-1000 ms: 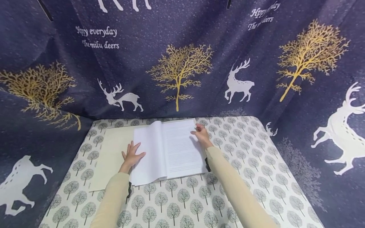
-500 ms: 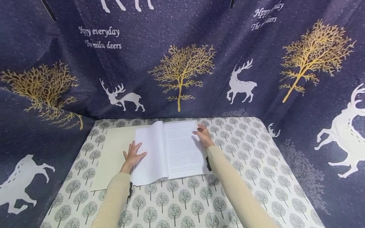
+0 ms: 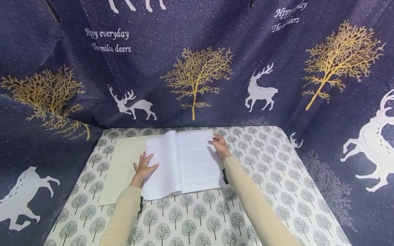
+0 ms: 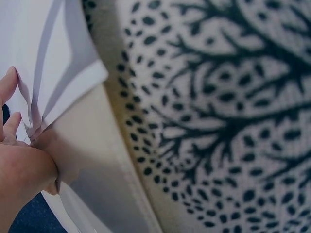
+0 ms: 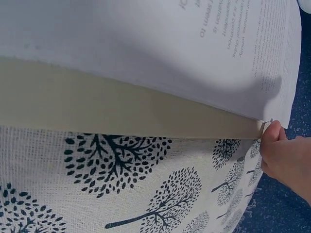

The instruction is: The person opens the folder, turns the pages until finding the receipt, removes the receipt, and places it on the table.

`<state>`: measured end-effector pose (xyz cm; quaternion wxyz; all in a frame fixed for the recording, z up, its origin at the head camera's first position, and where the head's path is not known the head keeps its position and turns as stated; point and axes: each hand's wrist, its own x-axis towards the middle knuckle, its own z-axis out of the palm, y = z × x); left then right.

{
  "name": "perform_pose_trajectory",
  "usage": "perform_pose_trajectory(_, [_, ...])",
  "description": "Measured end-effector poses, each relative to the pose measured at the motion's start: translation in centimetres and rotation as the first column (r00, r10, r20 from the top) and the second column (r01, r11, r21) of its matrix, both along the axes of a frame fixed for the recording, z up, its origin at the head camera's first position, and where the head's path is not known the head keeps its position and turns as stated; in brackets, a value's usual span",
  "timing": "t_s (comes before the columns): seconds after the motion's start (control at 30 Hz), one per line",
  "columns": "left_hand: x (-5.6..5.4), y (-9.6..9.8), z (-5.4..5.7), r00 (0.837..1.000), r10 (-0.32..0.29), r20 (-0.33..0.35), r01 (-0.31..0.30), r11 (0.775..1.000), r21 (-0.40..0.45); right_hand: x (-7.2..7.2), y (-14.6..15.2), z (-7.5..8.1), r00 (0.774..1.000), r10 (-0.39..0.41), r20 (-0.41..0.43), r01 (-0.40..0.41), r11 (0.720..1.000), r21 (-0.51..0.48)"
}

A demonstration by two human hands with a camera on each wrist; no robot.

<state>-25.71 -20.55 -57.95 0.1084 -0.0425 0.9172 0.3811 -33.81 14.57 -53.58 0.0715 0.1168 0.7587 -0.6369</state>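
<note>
An open booklet of white printed pages lies in the head view, its cream cover [image 3: 120,171] spread out to the left. My left hand [image 3: 144,169] rests with spread fingers over the left edge of the turned pages [image 3: 161,171] and the cover. In the left wrist view, the fingers [image 4: 7,87] touch creased white sheets [image 4: 63,58]. My right hand [image 3: 220,145] is at the upper right edge of the printed page [image 3: 198,160]. In the right wrist view, its thumb and fingers [image 5: 275,130] pinch the page edge near the corner, just above the cream back cover [image 5: 121,99].
A white tablecloth [image 3: 187,225] with grey tree prints lies under the booklet. Behind the table and at both sides hangs a dark blue curtain [image 3: 215,30] with deer and golden trees. The booklet lies near the table's back edge.
The right hand has shifted very slightly along the page's right edge. The head view has moved a little; the left hand and pages stay as they were.
</note>
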Motion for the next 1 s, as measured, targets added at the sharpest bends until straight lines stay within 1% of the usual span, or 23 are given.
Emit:
perform_pose_trajectory(0.17, [0.0,-0.1,-0.1,1.0,-0.011,-0.004,0.011,1.0,-0.009,-0.2,0.1,-0.1,1.0,-0.007,-0.011,0.007,1.0,-0.008])
perform_pose_trajectory(0.23, [0.2,-0.1,-0.1,1.0,-0.011,-0.007,0.011,1.0,-0.003,-0.3,0.0,-0.2,0.999,-0.011,-0.032,0.01,1.0,-0.007])
perform_pose_trajectory(0.4, [0.5,0.0,0.2,1.0,-0.005,-0.004,0.005,1.0,0.011,-0.4,-0.1,-0.2,0.995,-0.006,-0.104,0.011,0.999,0.042])
perform_pose_trajectory(0.5, [0.6,-0.1,0.1,1.0,-0.006,-0.003,0.006,1.0,0.016,-0.5,-0.1,0.1,0.993,0.009,-0.119,0.001,0.997,0.079])
perform_pose_trajectory(0.6, [0.4,-0.2,0.1,1.0,-0.005,-0.008,0.005,1.0,0.022,-0.6,0.1,0.6,0.993,0.045,-0.113,-0.034,0.995,0.096])
perform_pose_trajectory(0.7, [0.1,-0.2,0.1,1.0,-0.004,-0.016,0.004,1.0,0.024,-0.7,0.4,1.2,0.991,0.1,-0.087,-0.091,0.99,0.105])
perform_pose_trajectory(0.8, [-0.1,-0.3,0.0,1.0,-0.006,-0.016,0.007,1.0,0.022,-0.9,0.6,1.5,0.985,0.161,-0.069,-0.151,0.979,0.137])
perform_pose_trajectory(0.93, [-0.1,-0.3,-0.1,1.0,-0.009,-0.005,0.009,1.0,0.017,-1.1,0.8,1.7,0.977,0.208,-0.056,-0.197,0.967,0.16])
perform_pose_trajectory(1.0, [0.0,-0.3,-0.2,1.0,-0.008,-0.001,0.008,1.0,0.017,-1.1,0.8,1.8,0.973,0.224,-0.049,-0.214,0.964,0.156])
